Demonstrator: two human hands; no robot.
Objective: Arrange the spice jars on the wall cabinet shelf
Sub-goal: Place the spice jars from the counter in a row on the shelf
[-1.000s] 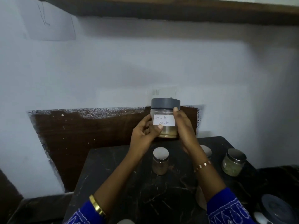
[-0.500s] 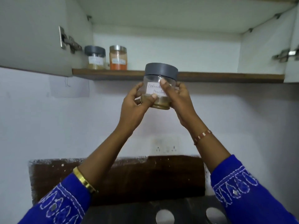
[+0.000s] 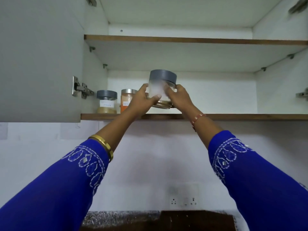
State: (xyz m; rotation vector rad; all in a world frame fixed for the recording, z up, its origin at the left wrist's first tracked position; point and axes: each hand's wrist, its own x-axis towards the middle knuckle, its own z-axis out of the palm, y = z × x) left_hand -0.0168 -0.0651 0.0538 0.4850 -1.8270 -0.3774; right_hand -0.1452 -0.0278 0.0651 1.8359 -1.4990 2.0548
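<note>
The jar (image 3: 160,90) with the grey lid is held up at the lower shelf (image 3: 216,116) of the open wall cabinet, its base just above the shelf's front edge; whether it touches the board cannot be told. It is clear, with a thin layer of brownish powder at the bottom. Its white label is blurred and cannot be read.

The left hand (image 3: 141,101) grips the jar from the left, fingers curled round its side and the thumb across the front. The right hand (image 3: 180,97) grips it from the right, fingers wrapped over the glass.

Two more jars stand on the shelf to the left, near the cabinet's side wall. The grey-lidded jar (image 3: 107,102) holds tan powder and bears a handwritten label; the lower word looks like "Masala", the upper is too faint to read. Just beside it, the steel-lidded jar (image 3: 127,101) holds orange powder; its label is partly hidden behind the left hand and illegible.

The upper shelf (image 3: 191,40) runs above. A door (image 3: 40,59) stands open at left.
</note>
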